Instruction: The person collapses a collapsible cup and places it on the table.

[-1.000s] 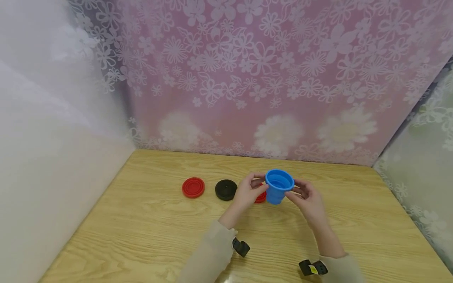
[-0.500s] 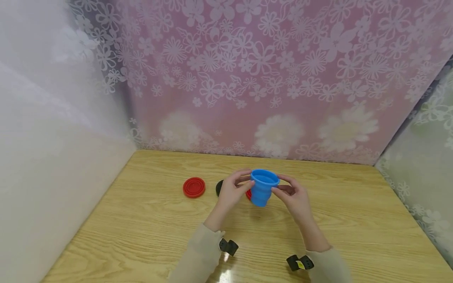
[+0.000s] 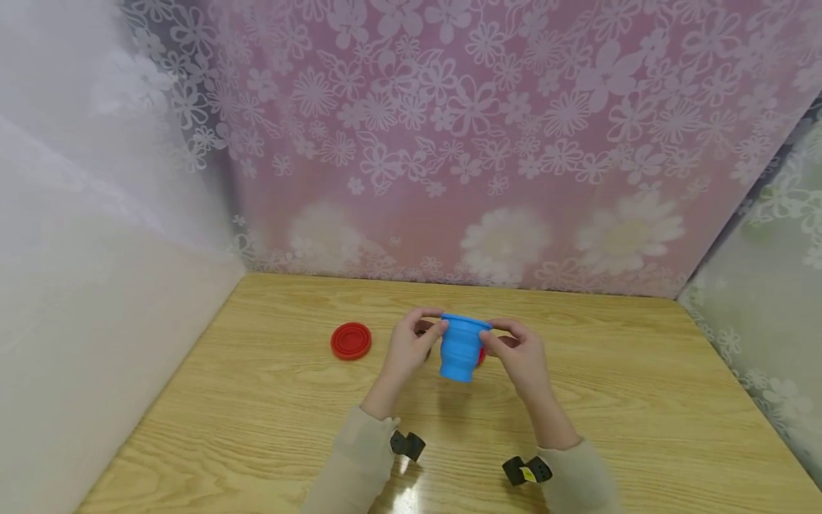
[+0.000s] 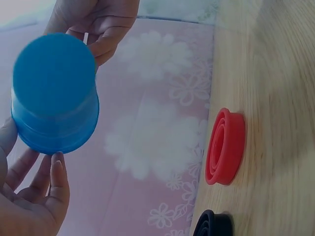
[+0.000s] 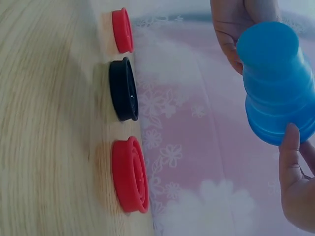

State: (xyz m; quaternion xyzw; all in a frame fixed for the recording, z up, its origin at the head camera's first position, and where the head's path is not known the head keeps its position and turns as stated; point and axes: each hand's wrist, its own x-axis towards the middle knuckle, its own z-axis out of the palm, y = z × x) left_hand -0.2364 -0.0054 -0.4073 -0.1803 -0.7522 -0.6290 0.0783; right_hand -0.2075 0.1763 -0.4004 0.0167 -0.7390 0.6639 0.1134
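A blue collapsible cup point(image 3: 459, 351), stretched to its full height with ridged sides, is held up above the table between both hands. My left hand point(image 3: 404, 348) pinches its rim on the left side, thumb in front and fingers behind. On the right side of the rim, my right hand point(image 3: 521, 357) pinches it the same way. In the head view the cup's mouth is tipped away, so its inside is hidden. Its flat base shows in the left wrist view, where the cup point(image 4: 54, 93) appears large and close.
On the wooden table point(image 3: 257, 428) behind the hands lie a flattened red collapsible cup point(image 3: 351, 341), a black one point(image 5: 123, 89) and a second red one point(image 5: 130, 174). In the head view, the hands and blue cup mostly cover the latter two. A floral curtain point(image 3: 449, 143) hangs behind.
Both hands have carried the blue cup to the left. Its mouth, which showed open toward the camera, has tipped away, and the side wall now faces the head camera.
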